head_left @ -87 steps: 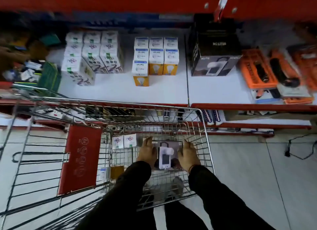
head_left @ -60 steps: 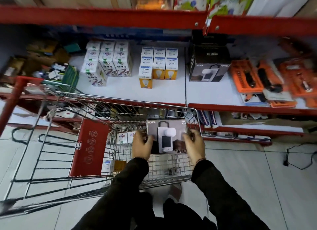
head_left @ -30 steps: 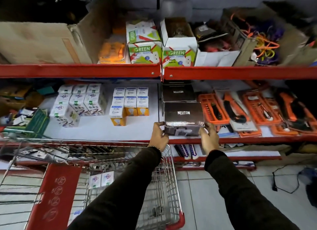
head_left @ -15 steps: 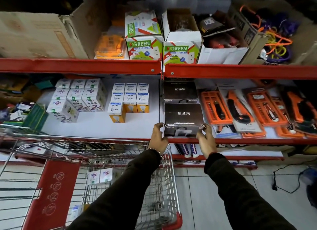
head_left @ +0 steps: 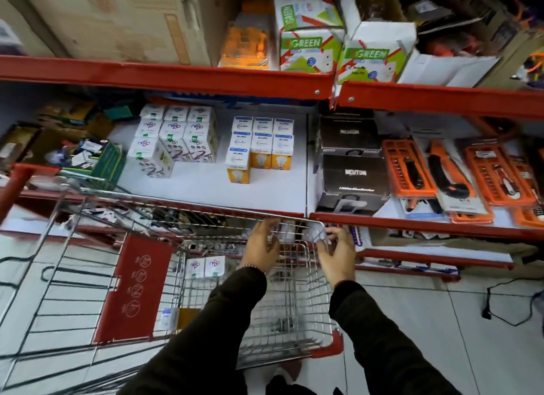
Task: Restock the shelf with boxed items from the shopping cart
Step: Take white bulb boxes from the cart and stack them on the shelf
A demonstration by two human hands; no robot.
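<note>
Hovering over the far end of the wire shopping cart (head_left: 294,306), both hands are empty, fingers loosely spread and curled, palms facing each other: the left hand (head_left: 262,247) sits above the basket's chrome grid and the right hand (head_left: 338,254) near its rounded front corner, though blur hides whether a fingertip touches the rim. Straight beyond the right hand, two dark, matte Neuton boxes (head_left: 354,173) stand one behind the other on the white shelf (head_left: 265,194), the nearer one at the red front lip. Beyond the left hand sit ten small glossy bulb boxes (head_left: 260,147), white-topped with yellow fronts, in rows of three plus one alone in front. Further left of them stands a cluster of about ten white cube-shaped cartons (head_left: 176,138) with looping purple print. Two more cartons of that kind (head_left: 204,266) stand upright inside the cart, just left of the left hand. Right of the dark boxes lie at least four flat orange plastic tool packs (head_left: 435,170), ribbed and overlapping. A red plastic panel (head_left: 135,285) hangs on the cart's side.
</note>
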